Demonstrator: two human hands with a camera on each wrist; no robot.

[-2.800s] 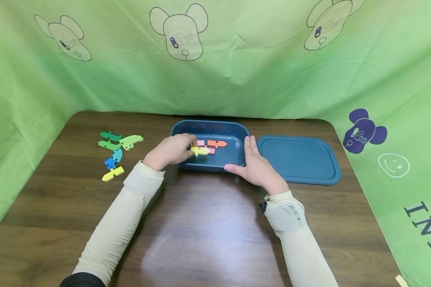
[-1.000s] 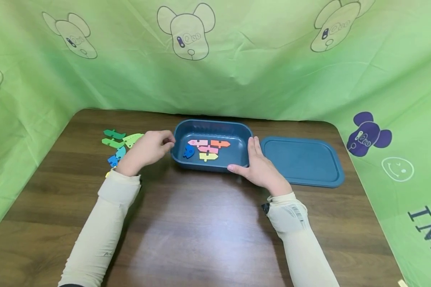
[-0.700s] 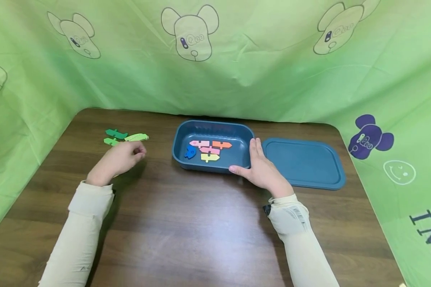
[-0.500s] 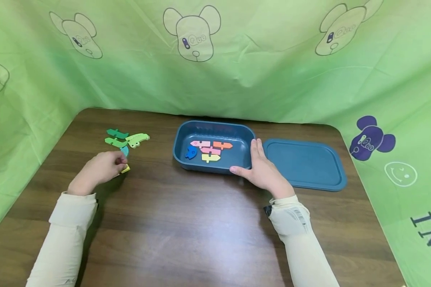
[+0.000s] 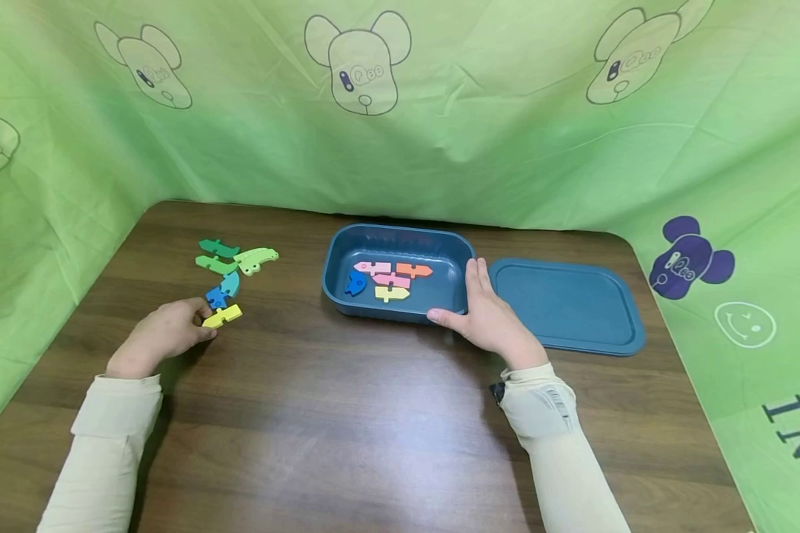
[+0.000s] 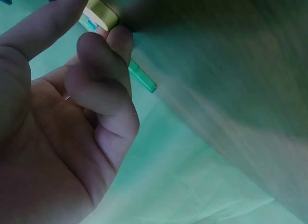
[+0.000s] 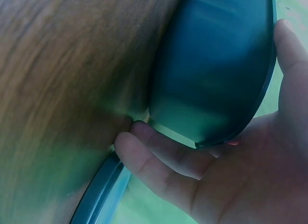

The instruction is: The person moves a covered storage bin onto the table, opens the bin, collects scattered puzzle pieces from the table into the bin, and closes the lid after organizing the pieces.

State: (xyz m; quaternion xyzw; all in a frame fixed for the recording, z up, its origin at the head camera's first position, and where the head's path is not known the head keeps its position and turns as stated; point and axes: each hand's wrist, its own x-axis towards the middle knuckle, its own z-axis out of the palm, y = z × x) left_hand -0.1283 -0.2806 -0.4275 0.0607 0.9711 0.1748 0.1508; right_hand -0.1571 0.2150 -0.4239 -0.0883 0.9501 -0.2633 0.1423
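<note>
My left hand [image 5: 170, 333] is at the left of the table, pinching the pointed left end of a yellow arrow-shaped puzzle piece [image 5: 222, 317]. In the left wrist view thumb and fingers close in on the yellow piece [image 6: 102, 13], the other fingers curled. My right hand [image 5: 490, 318] lies with straight fingers along the right wall of a blue box [image 5: 400, 314], thumb at its near rim. Inside the box are two pink pieces [image 5: 392, 280], an orange piece [image 5: 414, 271], a pale yellow piece [image 5: 392, 294] and a dark blue piece [image 5: 355, 283].
Beyond the left hand lie a blue piece [image 5: 216, 297], a light blue curved piece [image 5: 230, 284], a light green piece [image 5: 215, 265], a dark green piece [image 5: 218, 248] and a pale green animal-shaped piece [image 5: 256, 259]. The blue lid [image 5: 567, 303] lies right of the box.
My left hand has left the pale yellow piece in the box and moved left to the yellow piece on the table. The right hand has stayed against the box.
</note>
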